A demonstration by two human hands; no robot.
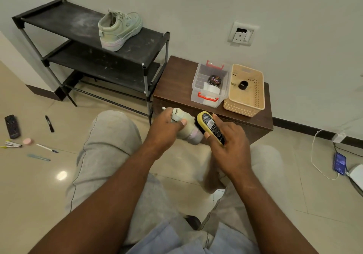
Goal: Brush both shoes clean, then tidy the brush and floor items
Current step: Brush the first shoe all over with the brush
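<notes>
My left hand (167,125) grips a pale green shoe (189,131) in front of my knees, largely covering it. My right hand (228,140) holds a yellow-backed brush (210,125) whose dark bristles press against the shoe's side. The second pale green shoe (119,29) stands on the top shelf of the black rack (59,21). On the floor at the left lie a remote (12,126), a black marker (49,123), a stapler (11,144), a pink round item (27,141), a pen (47,148) and a teal cutter (38,157).
A brown low table (174,81) holds a clear box (209,86) with a polish tin (214,80) and a beige basket (244,91) with a black ring. A phone (339,163) on a white cable lies on the floor at the right.
</notes>
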